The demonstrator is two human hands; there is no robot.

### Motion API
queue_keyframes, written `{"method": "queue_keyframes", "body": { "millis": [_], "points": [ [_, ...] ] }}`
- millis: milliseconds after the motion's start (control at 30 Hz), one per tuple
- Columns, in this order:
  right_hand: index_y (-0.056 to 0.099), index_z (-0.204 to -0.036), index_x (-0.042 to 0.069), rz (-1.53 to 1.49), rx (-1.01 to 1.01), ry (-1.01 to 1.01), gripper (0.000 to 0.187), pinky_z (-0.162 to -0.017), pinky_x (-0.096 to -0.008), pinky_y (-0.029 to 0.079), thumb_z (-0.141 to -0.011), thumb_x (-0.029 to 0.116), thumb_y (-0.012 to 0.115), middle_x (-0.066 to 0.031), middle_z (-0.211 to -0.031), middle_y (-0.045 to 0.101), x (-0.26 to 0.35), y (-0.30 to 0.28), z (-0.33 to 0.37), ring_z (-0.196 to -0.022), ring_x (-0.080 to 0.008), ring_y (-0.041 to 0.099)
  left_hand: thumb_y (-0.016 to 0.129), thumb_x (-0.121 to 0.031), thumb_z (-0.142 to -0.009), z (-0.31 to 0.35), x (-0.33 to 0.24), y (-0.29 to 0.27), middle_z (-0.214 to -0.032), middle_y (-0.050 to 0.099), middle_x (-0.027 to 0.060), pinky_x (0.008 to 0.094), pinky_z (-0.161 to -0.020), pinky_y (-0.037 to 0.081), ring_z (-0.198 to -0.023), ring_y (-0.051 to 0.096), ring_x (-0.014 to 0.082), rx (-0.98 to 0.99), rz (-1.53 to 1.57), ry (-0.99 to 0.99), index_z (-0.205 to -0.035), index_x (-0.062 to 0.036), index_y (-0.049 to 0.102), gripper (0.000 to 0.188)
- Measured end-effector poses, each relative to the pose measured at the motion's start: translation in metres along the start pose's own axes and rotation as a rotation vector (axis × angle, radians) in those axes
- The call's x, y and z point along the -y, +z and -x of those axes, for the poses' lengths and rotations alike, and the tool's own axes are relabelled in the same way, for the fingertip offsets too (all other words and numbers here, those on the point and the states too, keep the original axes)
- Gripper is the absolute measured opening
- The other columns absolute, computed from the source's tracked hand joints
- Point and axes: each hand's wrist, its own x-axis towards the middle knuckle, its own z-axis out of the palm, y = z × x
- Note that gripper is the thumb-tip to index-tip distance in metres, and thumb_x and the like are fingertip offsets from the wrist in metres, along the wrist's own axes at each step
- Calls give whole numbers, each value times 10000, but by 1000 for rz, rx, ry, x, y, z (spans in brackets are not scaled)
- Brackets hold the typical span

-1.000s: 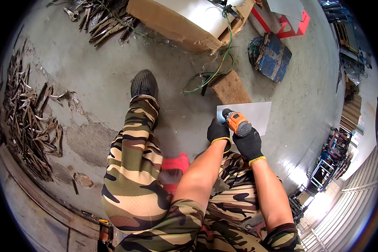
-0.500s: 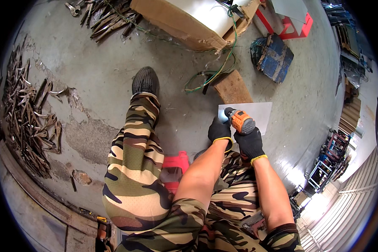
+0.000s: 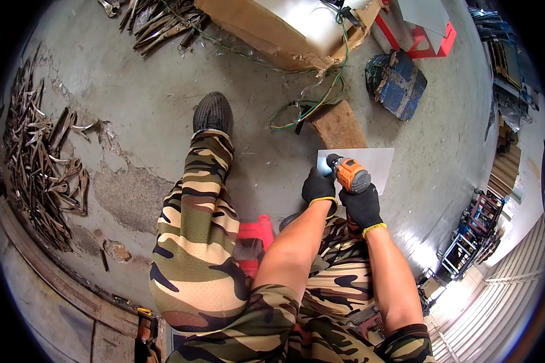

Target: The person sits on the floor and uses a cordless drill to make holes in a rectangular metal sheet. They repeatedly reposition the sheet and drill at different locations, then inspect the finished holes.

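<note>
Camouflage trousers (image 3: 194, 260) are seen nearest, with the legs set apart, and a red plastic object (image 3: 263, 231) is partly hidden between them. At the right, metal frames (image 3: 460, 251) are lined up along the side of the grey floor (image 3: 266, 163). At the left, a broad heap of pliers (image 3: 42, 172) is spread over the floor.

Ahead of the trousers, an orange and black drill (image 3: 350, 174) is held in the black-gloved right hand (image 3: 362, 207), whose fingers are closed around it. The drill is tilted to the far left, over the left part of a pale flat sheet (image 3: 378, 162), where a bright patch of light is cast. The black-gloved left hand (image 3: 317, 186) is placed with curled fingers at the sheet's near left corner; whether the sheet is pinched there cannot be told.

Just beyond the sheet, a wooden board (image 3: 340, 126) is partly covered by its far edge. Farther left, a dark knitted shoe (image 3: 213, 112) is planted on the floor. Farther right, a worn blue block (image 3: 401, 89) is left lying. Farthest, a second heap of tools (image 3: 163, 27), a cardboard box (image 3: 254, 30) and a red stand (image 3: 447, 43) are ranged from left to right.
</note>
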Motion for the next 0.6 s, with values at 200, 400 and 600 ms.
{"method": "queue_keyframes", "body": {
  "millis": [200, 400, 600],
  "points": [
    [698, -791, 1, 18, 1, 2, 181, -605, -393, 514, -766, 178, 669, -155, -640, 658, -1, 2, 0, -612, -285, 676, 728, -391, -826, -1, 2, 1, -1080, 719, 181, 498, -874, 526, -1040, 674, 402, -12, -18, -10, -1131, -131, 635, 412],
    [722, -973, 96, 43, 21, -179, 289, -756, -490, 543, -819, 339, 690, -204, -895, 708, -17, 8, -1, -870, -407, 680, 637, -398, -876, -16, 16, 17, -1062, 714, 193, 525, -845, 526, -1022, 672, 424, -57, -75, 96, -1117, -137, 644, 355],
    [724, -941, 65, 93, 19, 88, 283, -762, -469, 550, -771, 290, 708, -219, -896, 709, 17, -8, 4, -889, -401, 689, 620, -397, -887, -11, 16, 14, -1016, 724, 196, 498, -819, 532, -987, 687, 412, -63, -44, 200, -1047, -107, 677, 336]
  ]
}}
